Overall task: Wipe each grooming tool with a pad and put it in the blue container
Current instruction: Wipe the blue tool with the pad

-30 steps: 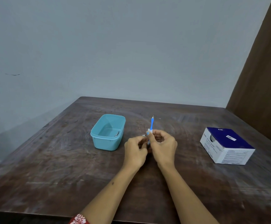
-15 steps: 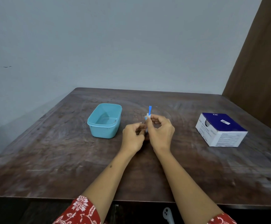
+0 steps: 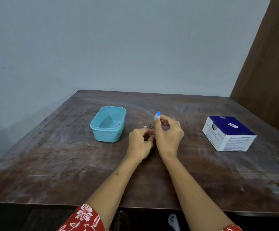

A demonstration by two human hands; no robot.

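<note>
Item, my left hand [image 3: 139,141]: just right of the tub [image 3: 108,124], fingers curled; they seem to pinch something small, which I cannot make out.

Item, my right hand [image 3: 168,132]: touching the left, on its far side from the tub. Fingertips pinch the blue tool [image 3: 158,114] with a white pad [image 3: 155,117] wrapped at the grip.

Item, tool: long axis near upright, tip pointing away from me, above the table [image 3: 202,172].

Item, tub: open, leftward of the tool; my judgement, the drop runs left, past the left hand.

Item, box [image 3: 229,133]: far right of the tub.
</note>
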